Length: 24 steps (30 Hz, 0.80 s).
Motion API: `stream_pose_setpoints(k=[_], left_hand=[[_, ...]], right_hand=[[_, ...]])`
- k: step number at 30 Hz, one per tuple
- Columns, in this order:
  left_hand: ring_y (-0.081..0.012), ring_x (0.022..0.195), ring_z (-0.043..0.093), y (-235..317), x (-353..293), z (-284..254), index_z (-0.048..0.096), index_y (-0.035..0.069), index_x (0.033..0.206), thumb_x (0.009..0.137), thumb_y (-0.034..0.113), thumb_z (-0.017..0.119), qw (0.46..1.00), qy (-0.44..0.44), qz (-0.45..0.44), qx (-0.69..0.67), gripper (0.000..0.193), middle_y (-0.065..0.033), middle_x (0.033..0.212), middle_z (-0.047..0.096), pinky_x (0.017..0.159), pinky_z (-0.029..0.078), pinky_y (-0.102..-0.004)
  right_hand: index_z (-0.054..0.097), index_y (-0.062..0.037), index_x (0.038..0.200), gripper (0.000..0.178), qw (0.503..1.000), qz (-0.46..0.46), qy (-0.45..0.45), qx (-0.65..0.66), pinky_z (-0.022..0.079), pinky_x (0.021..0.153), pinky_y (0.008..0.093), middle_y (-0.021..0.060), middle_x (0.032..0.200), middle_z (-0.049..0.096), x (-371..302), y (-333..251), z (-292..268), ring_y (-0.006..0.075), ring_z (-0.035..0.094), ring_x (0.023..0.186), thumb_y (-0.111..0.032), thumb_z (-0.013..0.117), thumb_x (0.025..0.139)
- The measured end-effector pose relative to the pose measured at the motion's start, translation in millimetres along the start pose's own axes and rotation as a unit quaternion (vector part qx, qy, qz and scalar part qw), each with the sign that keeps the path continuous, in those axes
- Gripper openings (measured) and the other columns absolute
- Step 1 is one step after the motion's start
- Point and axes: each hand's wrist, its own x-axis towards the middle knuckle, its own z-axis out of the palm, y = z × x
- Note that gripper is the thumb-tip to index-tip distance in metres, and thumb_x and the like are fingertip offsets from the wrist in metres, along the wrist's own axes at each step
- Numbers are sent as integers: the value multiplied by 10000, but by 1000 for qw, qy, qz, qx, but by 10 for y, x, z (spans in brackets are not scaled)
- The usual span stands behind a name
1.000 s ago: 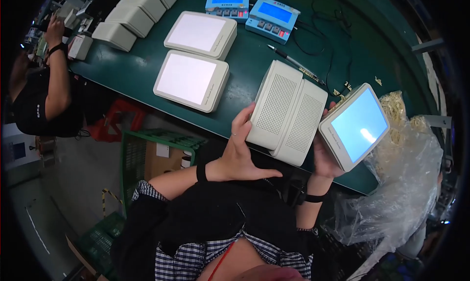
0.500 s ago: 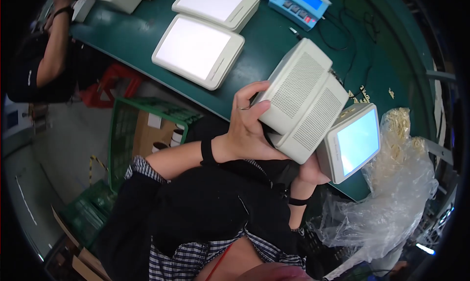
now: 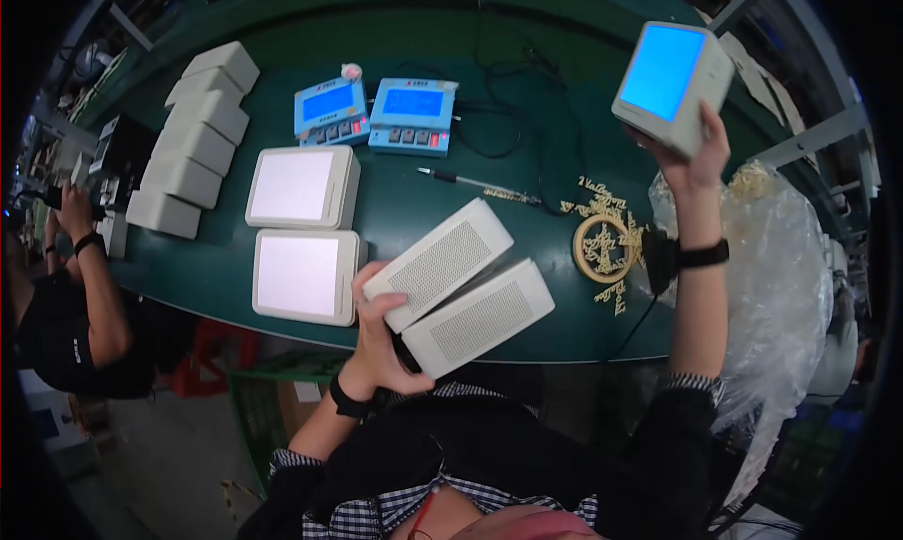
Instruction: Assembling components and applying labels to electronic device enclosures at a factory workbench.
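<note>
Between the spread thumb and fingers of my left hand [image 3: 380, 341] are two off-white box-shaped devices, held side by side over the front of the table. The upper grille-faced device [image 3: 442, 262] and the lower grille-faced device [image 3: 482, 322] show perforated panels and a narrow gap between them. My right hand [image 3: 698, 164] is raised at the right, gripping from below a third device with a lit blue screen [image 3: 664, 71]. Left of my left hand, a near white-screened device [image 3: 299, 273] and a far white-screened device [image 3: 293, 188] lie face up.
Two blue control boxes with small displays [image 3: 411, 117] stand behind them on the green table [image 3: 527, 347]. A pen [image 3: 475, 183], cables, a tape roll [image 3: 578, 248] and yellowish cut-out lettering lie centre-right. Clear plastic bags [image 3: 752, 277] hang right. Stacked white casings [image 3: 193, 154] and a co-worker [image 3: 85, 324] are left.
My right hand has lifted the screen device up and away to the far right; its screen turned bluer. My left hand's two devices have separated slightly and tilted. The view has swung round.
</note>
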Motion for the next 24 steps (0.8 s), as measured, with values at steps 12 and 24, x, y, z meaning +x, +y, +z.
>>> stream_pose_setpoints(k=[12,24], left_hand=[[-391,1187,407,-10,-60,87,344,227,1317,490,286,897,999,45,1,-22,996,-220,1260,310,1048,341,-542],[-350,1179,367,-194,-5,53,254,220,1318,521,400,881,999,-10,12,-30,1030,-229,1247,286,1015,335,-525]], right_hand=[[453,-148,1382,722,959,144,139,-203,376,909,676,139,1323,521,2327,623,-95,401,469,1224,-558,609,808],[446,-84,1388,734,784,24,-52,-618,377,996,508,161,1293,549,1660,-174,-278,342,500,1203,-551,589,841]])
